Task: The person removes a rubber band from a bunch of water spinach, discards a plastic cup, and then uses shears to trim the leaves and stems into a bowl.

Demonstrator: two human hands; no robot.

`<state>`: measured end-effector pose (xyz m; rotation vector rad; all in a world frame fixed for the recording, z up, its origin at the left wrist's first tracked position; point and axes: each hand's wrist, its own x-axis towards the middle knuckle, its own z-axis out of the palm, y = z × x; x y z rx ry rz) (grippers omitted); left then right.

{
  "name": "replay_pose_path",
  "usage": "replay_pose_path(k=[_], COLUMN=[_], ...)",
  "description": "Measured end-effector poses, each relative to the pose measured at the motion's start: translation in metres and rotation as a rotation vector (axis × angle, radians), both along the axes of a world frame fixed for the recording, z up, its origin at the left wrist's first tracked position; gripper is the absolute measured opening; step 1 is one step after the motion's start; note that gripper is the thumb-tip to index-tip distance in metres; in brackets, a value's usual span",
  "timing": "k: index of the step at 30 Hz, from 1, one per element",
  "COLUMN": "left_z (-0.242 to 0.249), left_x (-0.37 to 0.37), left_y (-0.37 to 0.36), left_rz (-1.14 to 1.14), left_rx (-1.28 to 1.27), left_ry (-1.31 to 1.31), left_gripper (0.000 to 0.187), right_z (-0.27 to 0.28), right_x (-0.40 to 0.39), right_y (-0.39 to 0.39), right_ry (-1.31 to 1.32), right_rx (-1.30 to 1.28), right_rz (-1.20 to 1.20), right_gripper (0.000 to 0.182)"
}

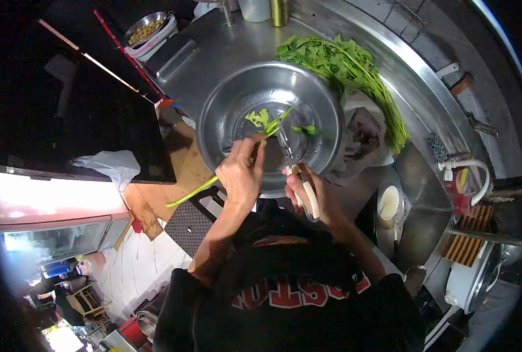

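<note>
My left hand [241, 170] is closed around a green leafy stem [192, 192]. Its leafy tip points over a wide steel basin [212, 120], while the stalk's lower end sticks out past my wrist to the left. In my right hand [301, 186] are kitchen scissors [311, 199] with beige and dark handles. Their metal blades reach up beside the stem, close to its upper end. A small cut green piece [305, 128] lies inside the basin, right of the blades. Behind the basin to the right rests a large bunch of leafy greens [337, 58].
A crumpled plastic bag [363, 132] sits against the basin's right side. Further right are a sink [424, 182], a white cup [389, 199] and a curved white hose [481, 176]. A bowl of small round yellowish items [146, 32] stands at the back left.
</note>
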<state>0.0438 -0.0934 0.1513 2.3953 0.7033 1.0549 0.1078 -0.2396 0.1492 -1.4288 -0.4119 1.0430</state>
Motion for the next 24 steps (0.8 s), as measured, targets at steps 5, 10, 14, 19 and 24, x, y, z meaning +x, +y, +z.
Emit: replay_pose_path(k=[5,10,14,19,24], left_z=[0.0,0.0,0.007,0.04,-0.014], left_x=[0.0,-0.014,-0.05,-0.058,-0.021], left_y=[-0.002,0.027,0.067,0.016,-0.111], left_rz=[-0.017,0.116,0.297,-0.1,-1.02], left_rx=[-0.077,-0.102,-0.184,-0.149,-0.413], left_ry=[-0.009,0.0,-0.023,-0.042,0.383], left_gripper=[0.013,0.014,0.017,0.026,0.019], right_z=[-0.016,-0.004,-0.029,-0.065,-0.055], right_x=[-0.003,0.014,0.043,0.075,0.096], right_y=[0.004,-0.011,-0.042,-0.093,-0.115], right_ry=[0.017,0.147,0.142,0.255,-0.172], right_rx=[0.102,-0.074,-0.231,-0.024,-0.107], right_rz=[-0.071,-0.001,-0.082,-0.418,-0.643], right_gripper=[0.035,0.031,0.034,0.029,0.026])
